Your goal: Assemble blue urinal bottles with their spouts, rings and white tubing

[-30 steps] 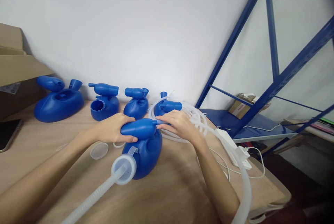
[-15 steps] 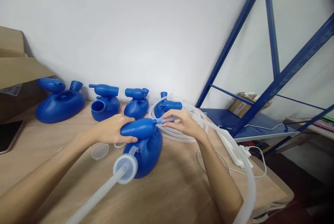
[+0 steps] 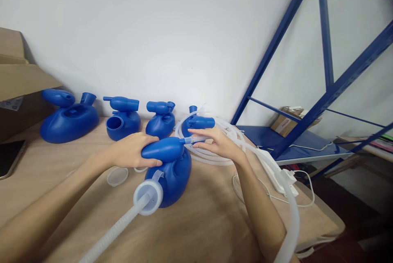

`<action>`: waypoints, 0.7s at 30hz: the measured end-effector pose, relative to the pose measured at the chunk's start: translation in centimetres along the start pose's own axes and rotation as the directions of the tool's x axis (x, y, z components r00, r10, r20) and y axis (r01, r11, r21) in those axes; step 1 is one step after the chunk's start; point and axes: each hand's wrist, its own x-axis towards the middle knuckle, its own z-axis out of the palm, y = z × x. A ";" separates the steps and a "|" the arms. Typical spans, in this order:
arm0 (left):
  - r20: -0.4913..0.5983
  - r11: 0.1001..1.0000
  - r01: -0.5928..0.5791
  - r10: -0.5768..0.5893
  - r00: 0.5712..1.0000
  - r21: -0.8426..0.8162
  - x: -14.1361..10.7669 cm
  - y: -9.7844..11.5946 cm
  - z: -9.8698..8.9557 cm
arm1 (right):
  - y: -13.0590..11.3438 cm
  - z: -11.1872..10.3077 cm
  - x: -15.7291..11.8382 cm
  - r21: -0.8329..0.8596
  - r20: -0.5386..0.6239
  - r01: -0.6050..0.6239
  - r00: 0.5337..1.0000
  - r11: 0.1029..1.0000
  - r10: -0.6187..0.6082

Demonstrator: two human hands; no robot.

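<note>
My left hand [image 3: 135,151] is wrapped round the blue bulb-shaped top piece [image 3: 166,150], which sits over a blue bottle [image 3: 176,185]. A translucent tube [image 3: 199,138] is fitted at the thin blue nozzle on the right of that piece. The fingers of my right hand [image 3: 216,143] are around this tube near its joint, thumb and forefinger on either side. On the bottle's front mouth is a white cap [image 3: 147,197], and a ribbed hose [image 3: 118,230] runs from it toward the lower left.
Several blue bottles [image 3: 72,122] stand along the wall. Coiled tubing [image 3: 211,157] lies behind my right hand. A loose clear lid [image 3: 117,176], phone [image 3: 11,158], cardboard box [image 3: 24,79], power strip [image 3: 278,173] and blue shelf frame [image 3: 276,42] surround the work area.
My right hand has shifted slightly right along the tube, and its fingers are a little more spread. My left hand keeps its hold on the top piece. The view has shifted slightly.
</note>
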 end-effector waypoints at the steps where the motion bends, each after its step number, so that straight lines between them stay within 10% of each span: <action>1: 0.010 1.000 0.003 -0.003 1.000 0.008 0.0 -0.1 0.0 | -0.1 0.1 0.0 0.007 -0.019 -0.021 1.000 1.000 0.022; 21: 0.041 0.999 0.047 -0.048 0.998 0.023 0.1 -0.4 0.3 | 0.9 2.0 0.6 0.002 -0.121 0.080 0.989 0.997 -0.079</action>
